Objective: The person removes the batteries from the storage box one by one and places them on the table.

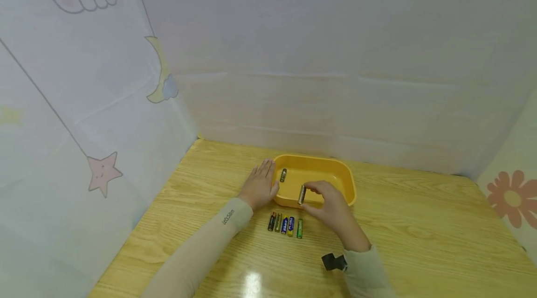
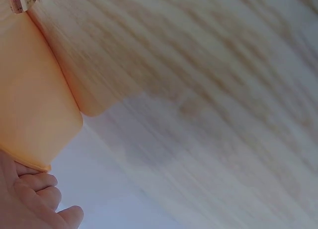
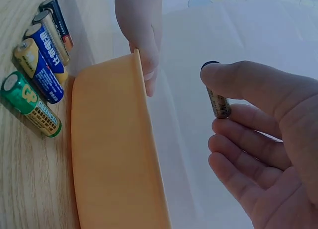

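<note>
My right hand [image 1: 333,204] pinches a small dark battery [image 1: 302,194] between thumb and fingertips, over the near side of a yellow plastic tub [image 1: 348,172]. In the right wrist view that battery [image 3: 218,97] stands near upright, thumb on its top end. My left hand [image 1: 258,187] rests against the tub's left rim with its fingers extended. Inside the tub, near its left wall, lies another dark battery [image 1: 283,175]. In front of the tub several batteries lie in a row, among them a green one [image 1: 299,228], a blue and yellow one [image 1: 291,226] and a black one [image 1: 271,221].
The wooden table [image 1: 419,223] extends to both sides of the tub. Behind it hangs a pale curtain [image 1: 314,55] with printed figures. A black strap piece [image 1: 334,262] sticks out from my right sleeve [image 1: 365,272].
</note>
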